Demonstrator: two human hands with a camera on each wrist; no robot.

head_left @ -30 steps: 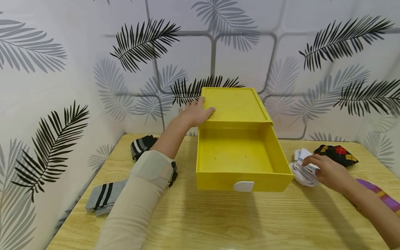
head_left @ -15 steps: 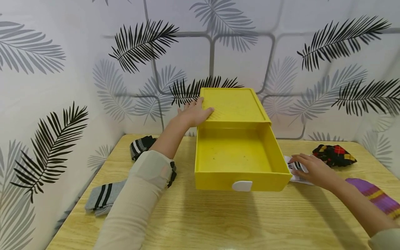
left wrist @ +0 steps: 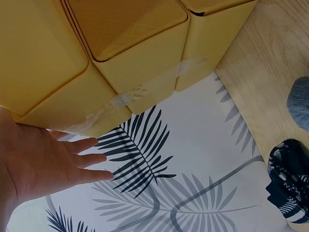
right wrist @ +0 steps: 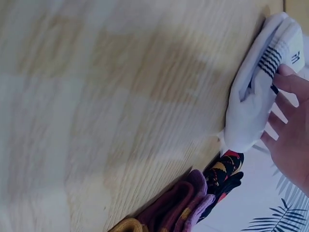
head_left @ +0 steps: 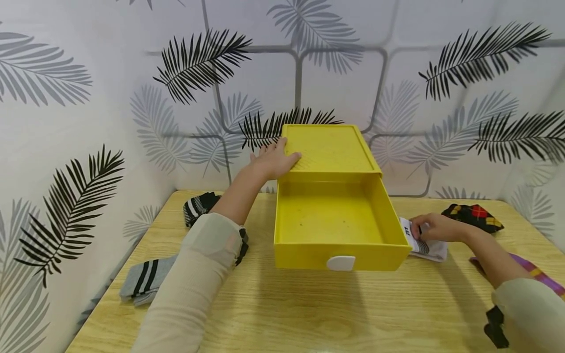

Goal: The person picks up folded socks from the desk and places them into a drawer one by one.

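My left hand (head_left: 274, 162) rests with spread fingers on the top left edge of a yellow drawer box (head_left: 331, 147). Its drawer (head_left: 335, 215) is pulled out toward me, with bare inside and a white handle (head_left: 341, 263). In the left wrist view, the straight fingers of that hand (left wrist: 41, 162) reach past the box's taped side. To the right of the drawer, my right hand (head_left: 437, 228) pinches a pair of folded white socks (head_left: 434, 251) with dark stripes and lettering. The socks (right wrist: 248, 121) lie on the table in the right wrist view, thumb on their near side.
Dark checked socks (head_left: 481, 219) and purple striped socks (head_left: 540, 274) lie at the right. At the left are grey socks with black stripes (head_left: 145, 277) and black-and-white socks (head_left: 198, 208). A leaf-patterned wall covering (head_left: 190, 147) backs the wooden table (head_left: 309, 314).
My right hand has come onto the white socks and curled its fingers on them; the socks have turned and shifted toward the drawer. My left hand stays on the box.
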